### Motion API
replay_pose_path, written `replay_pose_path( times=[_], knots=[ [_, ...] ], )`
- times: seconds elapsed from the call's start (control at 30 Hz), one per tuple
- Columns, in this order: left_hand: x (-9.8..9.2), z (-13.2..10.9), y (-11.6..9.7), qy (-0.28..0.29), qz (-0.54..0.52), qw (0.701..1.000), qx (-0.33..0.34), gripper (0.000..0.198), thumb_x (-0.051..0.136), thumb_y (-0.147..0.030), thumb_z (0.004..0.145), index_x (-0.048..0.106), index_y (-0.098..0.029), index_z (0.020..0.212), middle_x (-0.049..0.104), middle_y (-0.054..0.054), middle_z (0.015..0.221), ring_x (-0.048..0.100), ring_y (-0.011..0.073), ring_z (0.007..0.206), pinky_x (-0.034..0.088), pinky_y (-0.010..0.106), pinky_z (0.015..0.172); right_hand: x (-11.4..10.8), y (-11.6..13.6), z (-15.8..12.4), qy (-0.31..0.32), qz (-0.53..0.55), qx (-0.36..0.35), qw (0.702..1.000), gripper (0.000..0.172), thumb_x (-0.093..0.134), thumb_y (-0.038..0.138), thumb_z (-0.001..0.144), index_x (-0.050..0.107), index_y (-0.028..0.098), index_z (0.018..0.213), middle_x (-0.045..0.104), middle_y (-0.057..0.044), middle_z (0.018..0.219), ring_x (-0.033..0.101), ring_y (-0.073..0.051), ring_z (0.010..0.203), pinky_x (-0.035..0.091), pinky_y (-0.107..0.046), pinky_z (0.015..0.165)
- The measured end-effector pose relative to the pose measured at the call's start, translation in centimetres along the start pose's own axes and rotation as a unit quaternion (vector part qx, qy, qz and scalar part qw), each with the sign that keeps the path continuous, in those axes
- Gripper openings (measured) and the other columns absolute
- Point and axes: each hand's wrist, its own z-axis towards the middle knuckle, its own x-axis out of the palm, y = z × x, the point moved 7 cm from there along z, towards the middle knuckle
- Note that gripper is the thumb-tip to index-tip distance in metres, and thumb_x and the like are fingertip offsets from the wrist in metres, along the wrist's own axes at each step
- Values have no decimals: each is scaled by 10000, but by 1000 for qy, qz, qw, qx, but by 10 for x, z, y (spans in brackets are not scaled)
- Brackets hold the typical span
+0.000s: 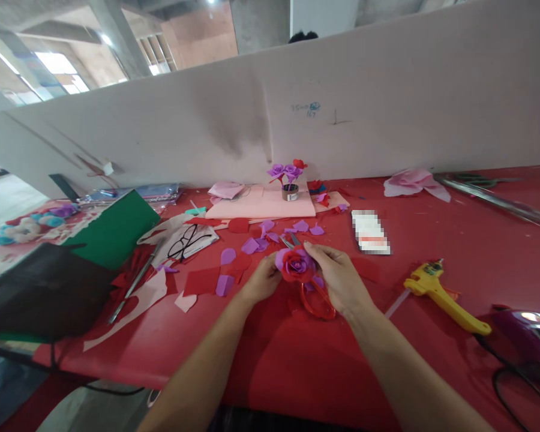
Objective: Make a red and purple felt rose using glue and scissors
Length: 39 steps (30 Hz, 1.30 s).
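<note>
Between my two hands is a craft flower [297, 265] with red and purple petals, its face turned toward me. My left hand [266, 279] is closed on its left side, the fingertips partly behind the petals. On the right side my right hand [337, 273] pinches the petals with thumb and fingers. Red-handled scissors [317, 303] lie on the table just below and behind the flower, their blades showing past it. Loose purple petals [251, 245] and red pieces [201, 282] are scattered left of and beyond my hands.
A yellow glue gun [447, 297] lies at the right, beside a purple device [528, 339] with a cord. A blurred-out phone-like object [371, 233] is nearer. Behind stands a small pot [290, 192] of purple and red flowers. Eyeglasses [186, 243] and a green sheet [117, 231] are left.
</note>
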Motion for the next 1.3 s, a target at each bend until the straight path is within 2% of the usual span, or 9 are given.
replay_pose_path(
  times=[0.1, 0.17, 0.3, 0.4, 0.57, 0.7, 0.97, 1.17, 1.3],
  knots=[
    [-1, 0, 2, -17, -20, 1000, 8, 191, 572, -210, 848, 722, -172, 960, 719, 108, 1008, 631, 244, 1006, 481, 380, 930, -6, -1, 3, -35, 10, 16, 999, 339, 731, 549, 703, 741, 210, 698, 703, -28, 674, 615, -179, 652, 486, -319, 659],
    [-2, 1, 4, -24, -25, 999, 5, 204, 572, -206, 844, 726, -172, 975, 728, 109, 977, 629, 252, 1043, 479, 392, 950, -6, -1, 3, -34, 7, 25, 999, 386, 691, 594, 718, 734, 210, 705, 707, -35, 679, 622, -183, 647, 483, -313, 635],
    [-3, 1, 1, -18, -32, 999, 11, 177, 615, -237, 825, 747, -184, 931, 744, 105, 931, 626, 273, 1075, 468, 424, 986, 5, 6, 0, 32, -9, -13, 999, 262, 790, 459, 665, 732, 229, 775, 715, -9, 775, 629, -174, 726, 495, -310, 704],
    [-4, 1, 0, -21, -31, 999, 8, 181, 607, -264, 837, 754, -183, 904, 751, 100, 891, 640, 280, 1043, 493, 417, 946, 8, 6, -1, 44, 5, -27, 999, 211, 820, 375, 644, 731, 235, 774, 705, 4, 789, 619, -156, 733, 491, -310, 738],
    [-6, 1, 1, -30, -33, 999, 12, 218, 550, -267, 865, 748, -176, 850, 742, 98, 829, 646, 273, 1000, 497, 411, 937, 4, 2, 1, 18, 25, -20, 999, 234, 826, 361, 632, 731, 241, 808, 692, 16, 775, 602, -145, 730, 477, -301, 720],
    [-11, 0, 5, -72, -31, 997, 10, 174, 558, -228, 839, 720, -182, 797, 726, 87, 819, 646, 249, 917, 499, 397, 919, 1, 0, 2, 0, 26, -3, 1000, 268, 819, 388, 617, 723, 236, 817, 678, 17, 758, 579, -134, 700, 454, -277, 665],
    [-15, 0, 9, -98, -6, 995, 15, 183, 505, -109, 821, 667, -163, 756, 696, 83, 867, 623, 210, 873, 483, 344, 858, -5, 2, 4, -43, 50, 4, 998, 304, 850, 383, 564, 719, 224, 787, 623, 29, 642, 542, -129, 626, 435, -271, 609],
    [-16, -3, 20, -107, 39, 993, 0, 161, 519, -77, 798, 627, -170, 723, 662, 70, 823, 600, 199, 831, 478, 345, 854, 2, -4, 0, 4, 48, 28, 998, 324, 802, 512, 666, 735, 232, 814, 672, 18, 757, 571, -122, 715, 433, -238, 638],
    [-14, -3, 20, -102, 65, 993, 13, 173, 514, -81, 804, 625, -176, 710, 648, 64, 790, 595, 200, 827, 481, 359, 869, 5, -7, -3, 23, 38, 30, 999, 277, 820, 463, 669, 726, 256, 826, 676, 40, 801, 565, -109, 743, 433, -226, 675]
  ],
)
